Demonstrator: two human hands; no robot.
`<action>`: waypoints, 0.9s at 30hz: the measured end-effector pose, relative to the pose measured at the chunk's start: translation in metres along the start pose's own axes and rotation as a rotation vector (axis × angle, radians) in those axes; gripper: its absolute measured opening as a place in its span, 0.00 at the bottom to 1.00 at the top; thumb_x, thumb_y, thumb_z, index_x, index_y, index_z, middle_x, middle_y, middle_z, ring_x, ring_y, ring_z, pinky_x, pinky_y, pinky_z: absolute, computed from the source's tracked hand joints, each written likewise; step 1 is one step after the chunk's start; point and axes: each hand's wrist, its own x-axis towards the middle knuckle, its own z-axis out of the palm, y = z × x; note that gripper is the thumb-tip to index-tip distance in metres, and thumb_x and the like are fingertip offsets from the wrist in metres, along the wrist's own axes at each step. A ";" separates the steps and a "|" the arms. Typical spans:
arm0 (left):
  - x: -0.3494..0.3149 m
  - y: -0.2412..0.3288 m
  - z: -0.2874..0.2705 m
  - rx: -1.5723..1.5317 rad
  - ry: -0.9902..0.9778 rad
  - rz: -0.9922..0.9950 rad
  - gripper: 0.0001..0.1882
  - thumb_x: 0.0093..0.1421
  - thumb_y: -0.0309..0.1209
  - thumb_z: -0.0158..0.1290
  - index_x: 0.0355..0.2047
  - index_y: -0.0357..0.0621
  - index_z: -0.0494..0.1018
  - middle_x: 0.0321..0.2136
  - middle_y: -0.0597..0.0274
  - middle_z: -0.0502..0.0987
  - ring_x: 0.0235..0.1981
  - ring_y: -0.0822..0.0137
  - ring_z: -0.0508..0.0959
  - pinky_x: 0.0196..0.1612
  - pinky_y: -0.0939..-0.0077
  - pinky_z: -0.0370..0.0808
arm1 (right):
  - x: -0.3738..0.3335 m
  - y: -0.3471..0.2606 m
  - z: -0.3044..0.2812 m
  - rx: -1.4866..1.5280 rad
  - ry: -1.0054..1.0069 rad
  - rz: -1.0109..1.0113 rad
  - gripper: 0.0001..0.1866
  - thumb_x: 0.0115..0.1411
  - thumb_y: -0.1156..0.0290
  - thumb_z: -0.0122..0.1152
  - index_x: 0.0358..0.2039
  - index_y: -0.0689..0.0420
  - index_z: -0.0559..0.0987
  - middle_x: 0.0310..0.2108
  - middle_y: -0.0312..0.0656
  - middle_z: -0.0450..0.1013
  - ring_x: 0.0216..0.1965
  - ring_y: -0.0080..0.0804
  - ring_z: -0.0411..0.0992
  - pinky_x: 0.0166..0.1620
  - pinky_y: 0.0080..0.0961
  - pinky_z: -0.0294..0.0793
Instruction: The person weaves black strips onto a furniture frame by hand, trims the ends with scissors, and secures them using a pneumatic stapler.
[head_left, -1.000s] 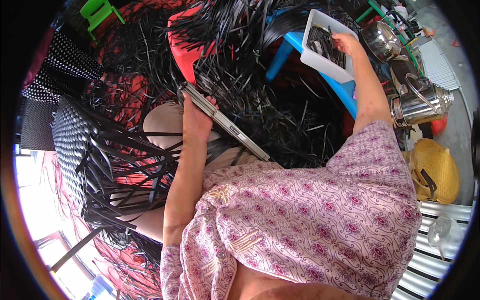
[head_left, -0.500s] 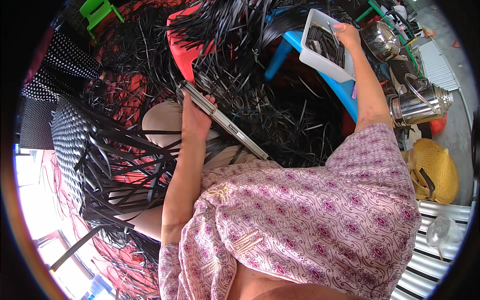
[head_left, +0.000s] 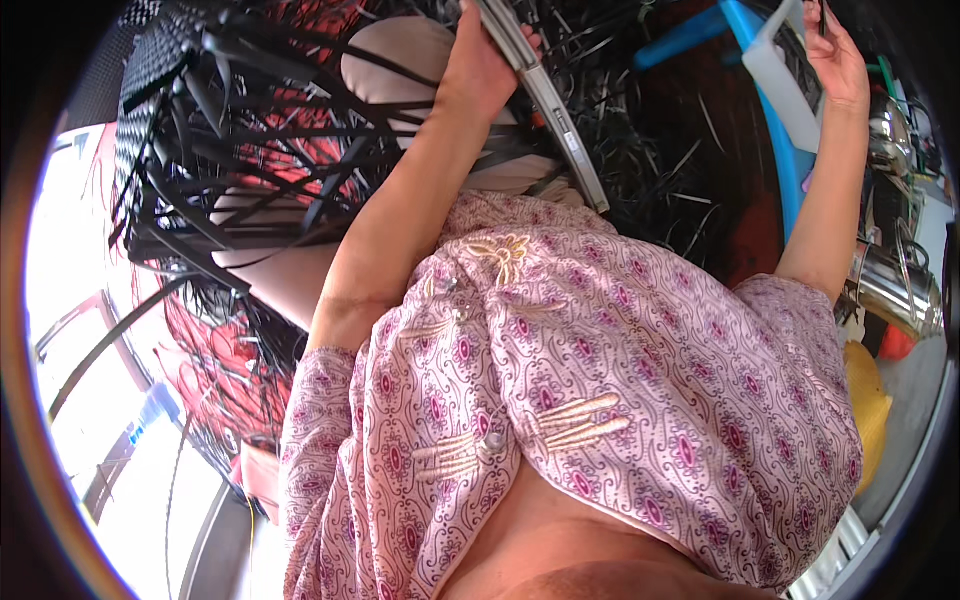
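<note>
My left hand [head_left: 480,66] is closed round a long, grey metal bar [head_left: 563,130], which slants down toward my lap. At the upper right, my right hand [head_left: 838,68] pinches a thin dark piece [head_left: 823,18] whose far end is cut off by the picture's edge. This hand is beside a white plastic bin [head_left: 783,85], whose contents are out of view. Left of my left forearm, a woven black piece [head_left: 150,85] has many loose flat black strips [head_left: 300,95] spreading across my legs.
The bin stands on a blue stool or small table [head_left: 775,125]. Tangled black strips [head_left: 650,190] cover the floor beyond my lap. At the right are a shiny metal flask [head_left: 895,290] and a yellow woven hat-like thing [head_left: 868,410]. Bright glass panes are at the left.
My view has tilted downward, so the hands and bin now appear higher and farther right. The bin's contents have left the picture. My left hand still grips the metal bar.
</note>
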 end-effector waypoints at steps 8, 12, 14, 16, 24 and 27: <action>-0.004 -0.005 0.013 -0.079 0.073 0.025 0.33 0.66 0.63 0.38 0.46 0.44 0.68 0.37 0.53 0.73 0.41 0.53 0.74 0.49 0.52 0.72 | 0.038 0.116 0.067 -0.303 -0.267 0.084 0.19 0.60 0.70 0.62 0.51 0.62 0.76 0.33 0.39 0.79 0.31 0.23 0.78 0.27 0.12 0.73; -0.004 -0.005 0.017 -0.093 0.092 0.005 0.33 0.66 0.63 0.37 0.48 0.45 0.69 0.36 0.56 0.74 0.38 0.56 0.74 0.46 0.59 0.73 | 0.015 0.158 0.132 -0.234 -0.317 0.299 0.18 0.60 0.71 0.64 0.51 0.59 0.78 0.37 0.40 0.80 0.35 0.27 0.80 0.30 0.15 0.76; -0.004 -0.005 0.018 -0.071 0.000 0.049 0.33 0.67 0.62 0.35 0.51 0.45 0.68 0.38 0.58 0.73 0.39 0.58 0.74 0.46 0.61 0.72 | 0.017 0.177 0.141 -0.153 -0.352 0.322 0.17 0.60 0.71 0.64 0.50 0.59 0.79 0.37 0.40 0.80 0.37 0.27 0.80 0.32 0.15 0.76; -0.004 -0.006 0.017 -0.059 -0.065 0.058 0.33 0.68 0.61 0.34 0.53 0.46 0.67 0.41 0.64 0.72 0.42 0.60 0.73 0.46 0.63 0.71 | 0.018 0.196 0.144 -0.184 -0.274 0.303 0.17 0.59 0.70 0.65 0.49 0.59 0.80 0.36 0.38 0.80 0.36 0.25 0.79 0.33 0.15 0.75; -0.001 -0.010 0.009 -0.032 -0.036 0.135 0.33 0.68 0.61 0.34 0.53 0.45 0.68 0.44 0.60 0.75 0.45 0.61 0.74 0.51 0.64 0.72 | 0.024 0.235 0.153 -0.696 -0.191 0.010 0.18 0.57 0.70 0.68 0.47 0.61 0.80 0.31 0.35 0.79 0.27 0.18 0.74 0.32 0.16 0.71; -0.002 -0.009 0.012 -0.021 -0.027 0.128 0.33 0.68 0.60 0.35 0.54 0.44 0.67 0.46 0.59 0.74 0.48 0.61 0.74 0.55 0.62 0.71 | 0.030 0.242 0.150 -0.827 -0.186 -0.080 0.17 0.55 0.70 0.67 0.43 0.64 0.82 0.27 0.40 0.79 0.26 0.22 0.76 0.30 0.21 0.74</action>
